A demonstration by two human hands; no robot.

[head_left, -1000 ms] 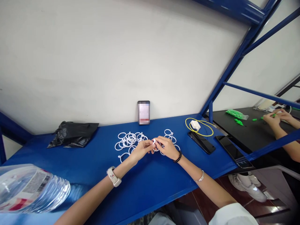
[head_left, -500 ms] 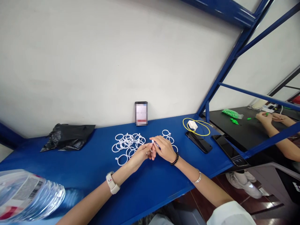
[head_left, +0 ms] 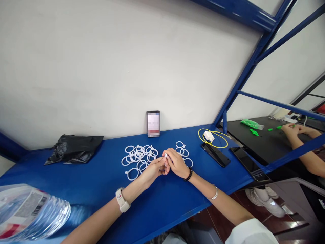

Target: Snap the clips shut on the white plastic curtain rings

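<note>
Where the head view looks down on the blue counter [head_left: 101,183], the left hand [head_left: 153,169] and right hand [head_left: 177,163] meet, fingers drawn in narrow, both pinching one small white piece [head_left: 166,155]. Fingers cover most of it; whether it is a whole ring, cannot tell.

Left of the hands: a heap of white rings [head_left: 137,155], overlapping, some with a visible knob. Right: a smaller group of rings [head_left: 184,146], just beyond the right hand and partly hidden by it.

Progress, as judged: piece in hand probably unfinished, since both hands are on it. Two separate lots suggest handled and unhandled rings, but which is which is not readable; they look alike from here. If the small group is the done lot, most of the work remains; if the heap is, little does. Count not reliable owing to overlap.

Also noted: phone [head_left: 153,124] upright by the wall; black bag [head_left: 76,149] far left.
</note>
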